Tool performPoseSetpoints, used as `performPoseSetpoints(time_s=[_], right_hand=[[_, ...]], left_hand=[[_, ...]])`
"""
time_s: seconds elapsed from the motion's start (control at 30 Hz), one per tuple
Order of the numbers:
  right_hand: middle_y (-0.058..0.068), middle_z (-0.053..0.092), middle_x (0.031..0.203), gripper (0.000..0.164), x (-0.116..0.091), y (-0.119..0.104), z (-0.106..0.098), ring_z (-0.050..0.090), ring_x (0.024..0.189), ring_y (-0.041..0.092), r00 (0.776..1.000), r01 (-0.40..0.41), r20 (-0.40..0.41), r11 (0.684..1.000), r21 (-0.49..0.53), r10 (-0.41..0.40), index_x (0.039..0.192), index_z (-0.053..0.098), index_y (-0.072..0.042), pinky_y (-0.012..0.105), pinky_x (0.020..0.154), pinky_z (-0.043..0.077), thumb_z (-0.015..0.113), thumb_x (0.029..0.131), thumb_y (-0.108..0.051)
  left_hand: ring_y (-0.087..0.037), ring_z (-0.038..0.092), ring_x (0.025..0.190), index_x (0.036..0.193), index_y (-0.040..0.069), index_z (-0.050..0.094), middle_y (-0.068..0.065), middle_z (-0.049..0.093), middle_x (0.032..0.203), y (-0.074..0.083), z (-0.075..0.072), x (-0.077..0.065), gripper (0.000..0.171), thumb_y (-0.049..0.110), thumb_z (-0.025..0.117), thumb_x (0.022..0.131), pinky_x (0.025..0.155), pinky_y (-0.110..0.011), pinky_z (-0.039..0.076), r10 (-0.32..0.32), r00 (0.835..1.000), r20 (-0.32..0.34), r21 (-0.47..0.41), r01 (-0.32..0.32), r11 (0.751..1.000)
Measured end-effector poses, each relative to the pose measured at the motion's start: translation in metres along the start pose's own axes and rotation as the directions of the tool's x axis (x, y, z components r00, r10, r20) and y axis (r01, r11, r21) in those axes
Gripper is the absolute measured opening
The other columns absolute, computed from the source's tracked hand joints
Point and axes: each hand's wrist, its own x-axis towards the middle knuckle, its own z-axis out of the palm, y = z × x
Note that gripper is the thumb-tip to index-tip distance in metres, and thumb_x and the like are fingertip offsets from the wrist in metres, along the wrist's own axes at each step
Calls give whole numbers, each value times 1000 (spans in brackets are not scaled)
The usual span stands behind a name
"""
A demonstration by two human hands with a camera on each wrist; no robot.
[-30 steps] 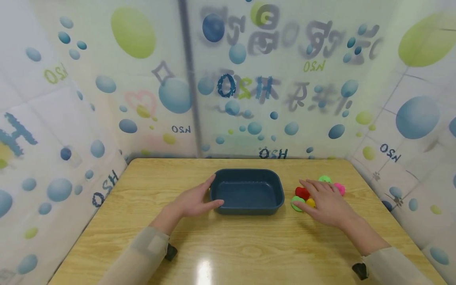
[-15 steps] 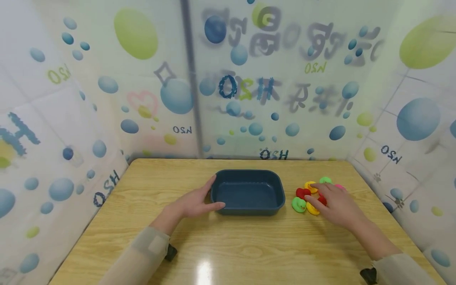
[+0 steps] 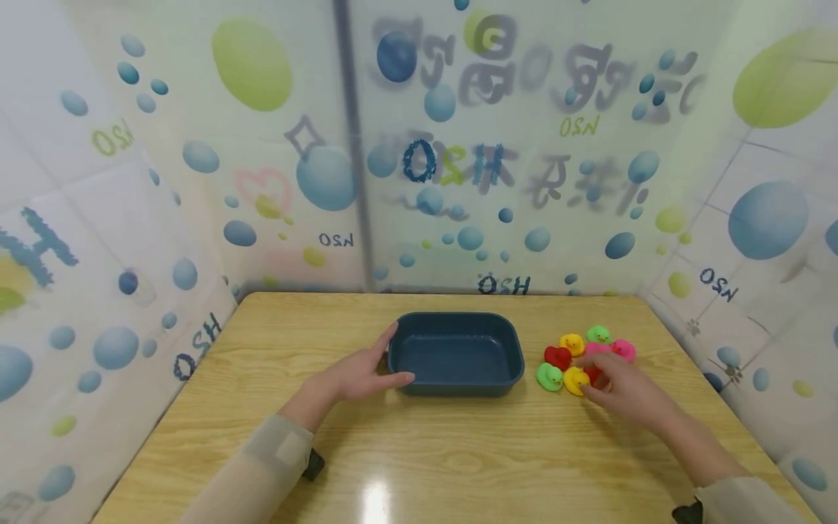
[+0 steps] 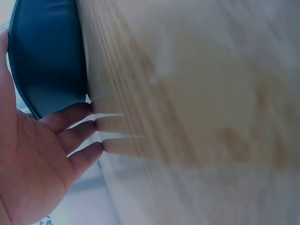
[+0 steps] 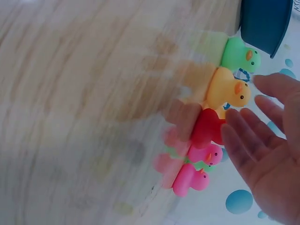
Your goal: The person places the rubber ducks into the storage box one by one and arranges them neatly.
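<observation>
A dark blue rectangular basin (image 3: 458, 388) sits in the middle of the table with its inside bare. My left hand (image 3: 356, 372) rests against its left end, thumb at the near rim and fingers fairly straight along the outside. To the right lies a cluster of small toy ducks: a green duck (image 3: 549, 378), a yellow duck (image 3: 576, 381), a red duck (image 3: 558, 357) and several others, some pink. Over the cluster's near right side hovers my right hand (image 3: 628, 391), fingers slightly bent. In the right wrist view its fingertips are beside another red duck (image 5: 208, 129), gripping nothing.
The wooden table (image 3: 452, 451) ends at a patterned curtain (image 3: 419, 247) behind, with more of it along both sides. A yellow duck (image 3: 572, 343), a green duck (image 3: 599, 335) and a pink duck (image 3: 623, 350) form the cluster's far side.
My right hand has drawn back to the right and nearer, uncovering more ducks, and its fingers have bent a little. My left hand has stayed at the basin.
</observation>
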Motion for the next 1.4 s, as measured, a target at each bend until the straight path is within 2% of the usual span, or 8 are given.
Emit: performPoseSetpoints(time_s=[0.2,0.37,0.5,0.73,0.8,0.97,1.13,1.4], right_hand=[[11,70,125,49,1,1,3,61,93,17,995,-44,90,999,13,43,139,64,-3,22,73,57,85,95,-14],[8,70,122,41,3,2,4,62,94,17,995,-44,84,999,-16,45,132,66,-6,25,78,57,84,96,-13],[5,69,116,36,3,1,4,60,93,17,996,-47,69,998,-47,50,128,68,-9,25,76,55,83,97,-15],[10,72,124,41,-1,-5,1,56,87,16,998,-40,-63,990,-135,32,133,71,-11,25,70,50,84,96,-21],[10,71,120,41,0,-7,0,55,84,16,995,-34,-100,989,-145,20,133,70,-10,25,67,49,84,96,-22],[3,67,104,41,3,-19,1,54,78,13,984,-5,-178,992,-127,-17,134,69,-8,23,61,47,82,97,-20],[5,72,106,40,13,-33,3,57,79,10,962,68,-260,994,-90,-90,132,71,-6,24,64,51,83,96,-17],[14,71,119,41,37,-60,12,61,85,15,966,103,-240,994,23,-94,135,70,-4,23,68,55,82,98,-15]], left_hand=[[-42,59,146,177,36,-8,-24,49,168,0,1,0,117,83,61,95,120,-60,48,1,1000,1,-14,-1,1000],[-41,60,145,177,36,-6,-22,50,168,0,1,0,118,84,62,94,121,-59,48,-4,1000,-4,-15,4,1000],[-41,61,144,178,34,-4,-24,53,165,1,1,0,117,81,64,95,119,-59,50,5,1000,-9,-20,-5,1000],[-41,62,143,178,33,-3,-25,54,164,1,1,1,116,79,65,96,117,-58,51,6,1000,-17,-22,-6,1000],[-41,63,143,178,33,-3,-25,54,164,1,0,1,116,79,65,96,117,-58,51,6,1000,-16,-23,-7,1000],[-41,64,141,178,32,-3,-25,54,164,0,0,1,116,79,65,96,115,-58,52,5,1000,-18,-21,-5,1000],[-41,64,141,178,32,-2,-25,53,164,0,1,1,116,79,65,96,115,-58,52,1,1000,-20,-20,-1,1000],[-41,62,143,179,32,-1,-26,54,164,0,2,1,116,78,66,96,117,-59,51,8,1000,-27,-27,-8,1000]])
